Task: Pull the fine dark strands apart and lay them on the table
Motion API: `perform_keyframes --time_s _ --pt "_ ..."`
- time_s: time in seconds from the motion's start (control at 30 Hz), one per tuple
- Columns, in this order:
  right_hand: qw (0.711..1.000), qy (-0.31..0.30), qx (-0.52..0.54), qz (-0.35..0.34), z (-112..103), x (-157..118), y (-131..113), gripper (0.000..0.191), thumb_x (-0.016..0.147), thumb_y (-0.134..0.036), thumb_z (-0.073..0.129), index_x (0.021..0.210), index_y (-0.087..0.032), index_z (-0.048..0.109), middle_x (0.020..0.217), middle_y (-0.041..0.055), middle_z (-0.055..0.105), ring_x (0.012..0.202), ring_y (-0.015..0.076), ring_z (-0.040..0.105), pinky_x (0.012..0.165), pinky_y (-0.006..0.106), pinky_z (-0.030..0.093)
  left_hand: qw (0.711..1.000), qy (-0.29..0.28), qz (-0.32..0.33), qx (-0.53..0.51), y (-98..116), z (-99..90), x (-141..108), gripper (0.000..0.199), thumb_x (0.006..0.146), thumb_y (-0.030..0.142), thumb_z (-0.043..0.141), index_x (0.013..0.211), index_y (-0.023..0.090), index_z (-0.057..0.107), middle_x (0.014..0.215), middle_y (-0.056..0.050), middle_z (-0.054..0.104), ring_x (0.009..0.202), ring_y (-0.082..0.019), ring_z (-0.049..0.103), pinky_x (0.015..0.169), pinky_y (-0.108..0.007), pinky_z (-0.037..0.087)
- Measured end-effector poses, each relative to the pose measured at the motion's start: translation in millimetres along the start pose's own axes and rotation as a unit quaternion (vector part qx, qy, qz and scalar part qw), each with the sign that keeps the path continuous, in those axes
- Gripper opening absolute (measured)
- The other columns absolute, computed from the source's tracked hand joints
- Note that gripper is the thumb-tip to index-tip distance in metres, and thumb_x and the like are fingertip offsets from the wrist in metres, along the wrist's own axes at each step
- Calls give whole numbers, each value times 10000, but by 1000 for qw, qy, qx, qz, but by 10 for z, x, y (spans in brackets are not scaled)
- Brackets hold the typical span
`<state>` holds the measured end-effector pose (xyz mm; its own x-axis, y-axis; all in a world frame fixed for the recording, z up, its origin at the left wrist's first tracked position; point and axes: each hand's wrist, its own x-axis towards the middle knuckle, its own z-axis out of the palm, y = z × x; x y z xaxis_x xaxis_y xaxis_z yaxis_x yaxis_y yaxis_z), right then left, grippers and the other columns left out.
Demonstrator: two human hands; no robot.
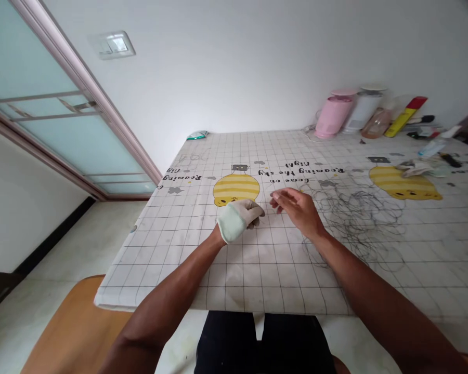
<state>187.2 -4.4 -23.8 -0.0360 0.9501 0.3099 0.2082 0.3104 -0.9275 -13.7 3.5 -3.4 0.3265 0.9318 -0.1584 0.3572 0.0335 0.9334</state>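
Observation:
My left hand (241, 218) wears a pale glove with grey fingertips and rests low over the checked tablecloth (179, 259), beside a printed yellow-striped bear. Its fingers are curled together; whatever they pinch is too small to make out. Bare and slightly to the right, my right hand (294, 206) has its thumb and fingertips brought close together, facing the gloved hand across a small gap. Anything between those fingertips is too fine to see. A loose tangle of thin dark thread (361, 223) spreads over the cloth to the right, partly beneath my right forearm.
Along the back right stand a pink cylinder (335, 114), a white cylinder (362, 111), a pinkish bottle (376, 123) and a yellow can with a red cap (405, 117). Another glove (415, 167) lies at the right. A green-white packet (197, 135) sits at the back left corner.

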Motion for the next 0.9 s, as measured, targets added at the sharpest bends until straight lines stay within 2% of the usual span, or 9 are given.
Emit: perform_keyframes --time_s 0.1,0.17,0.27,0.47,0.6,0.7,0.8,0.9 --pt "987 -56 146 36 -20 47 2 327 941 -528 703 984 -209 762 969 82 759 920 225 712 802 360 584 998 -51 15 21 -27 29 3 184 880 275 596 779 165 705 631 5 654 531 -89 562 483 -196 433" --pt "978 -63 192 45 -8 48 16 329 925 -530 725 965 -209 787 1001 92 759 922 228 712 809 373 589 996 -82 12 15 -48 36 18 182 881 263 593 769 164 697 615 9 646 525 -90 564 481 -197 437" --pt "968 -67 233 62 6 40 47 325 917 -521 741 945 -204 806 988 98 758 903 228 710 786 371 588 994 -110 -8 -7 -71 20 47 171 881 224 586 764 158 692 592 11 635 500 -80 552 480 -192 428" --pt "950 -107 278 99 -59 75 81 343 917 -533 734 929 -198 808 944 93 756 898 221 708 776 349 581 990 -116 -43 -68 -107 4 79 158 894 231 611 797 151 705 601 3 638 475 -65 528 464 -185 388" --pt "974 -93 183 102 -103 79 44 440 943 -614 662 1016 -198 784 1028 121 769 922 235 714 739 344 585 995 -65 -15 -69 -117 14 99 166 892 228 611 788 141 706 631 -13 659 493 -74 548 467 -196 408" --pt "990 -95 61 84 -102 59 25 468 946 -648 630 957 -199 760 918 104 773 789 215 711 659 323 564 996 -35 10 -81 -139 2 135 177 910 242 590 842 138 718 669 -19 677 519 -84 570 479 -202 435" --pt "989 -120 -68 62 -63 23 29 436 933 -618 656 808 -204 708 771 59 746 648 183 676 599 303 529 996 -11 12 -86 -154 -12 156 176 916 254 589 864 138 711 683 -19 685 524 -90 580 483 -206 442" --pt "978 -124 -157 60 0 -18 47 411 967 -579 598 783 -220 679 741 34 738 611 183 675 574 302 506 997 7 -10 -77 -144 -13 147 160 916 238 585 865 141 701 667 -12 679 519 -92 584 487 -205 443"
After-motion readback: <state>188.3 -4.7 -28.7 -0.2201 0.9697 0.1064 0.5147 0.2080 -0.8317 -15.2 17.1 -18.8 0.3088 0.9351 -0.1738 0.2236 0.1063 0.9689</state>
